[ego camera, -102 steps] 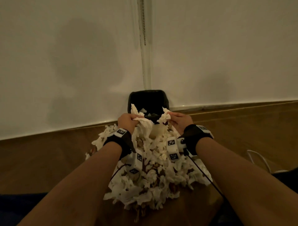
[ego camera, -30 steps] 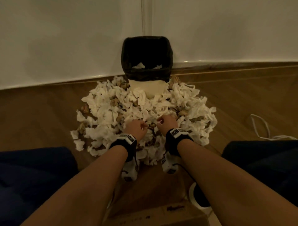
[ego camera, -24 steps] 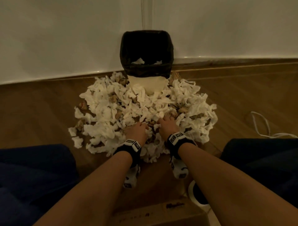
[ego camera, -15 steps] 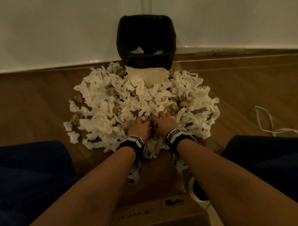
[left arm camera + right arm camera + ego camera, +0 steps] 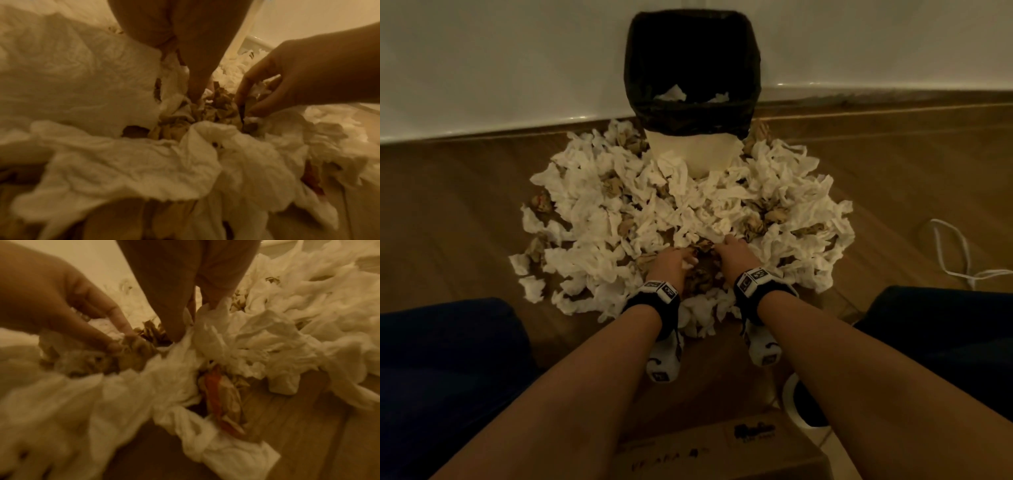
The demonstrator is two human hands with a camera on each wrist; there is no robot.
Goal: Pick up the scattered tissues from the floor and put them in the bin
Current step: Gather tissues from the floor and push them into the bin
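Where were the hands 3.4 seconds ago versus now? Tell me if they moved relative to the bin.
Yes. Both the left hand and right hand moved from the bin rim back toward the person, into the near part of the tissue pile.

You won't find much you can actually read here. The cardboard box [image 5: 726, 452] at the near edge of the head view carries dark printing: a short logo-like mark near its right end and a fainter line of characters toward its left, both too blurred and dim to make out. The wristbands [image 5: 753, 279] on your arms bear small square black-and-white coded markers, which are patterns and not text; the white camera units [image 5: 664, 359] hanging below the wrists show similar markers. Both wrist views show only blurred paper, with no lettering on it.
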